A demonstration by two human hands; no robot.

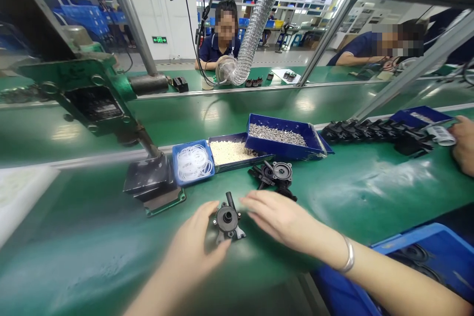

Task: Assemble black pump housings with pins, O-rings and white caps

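A small black pump housing [227, 218] stands on the green bench top, its round port facing up and a pipe stub pointing away from me. Its lower edge shows pale grey feet. My left hand [196, 237] curls around its left side, with fingertips at the upper rim and the thumb at the lower edge. Just to the right of it is my right hand [274, 215], holding nothing, fingers stretched out and apart from the housing. Beyond my right hand lie several more black housing parts [282, 172] in a small pile.
Behind the housing stand a blue tray of white rings [212, 165], a tray of cream pieces [231, 152] and a tilted screw bin [314, 142]. A green press [99, 94] rises at left. A blue crate [440, 231] is at lower right. Another person's hand [464, 145] reaches in from the right.
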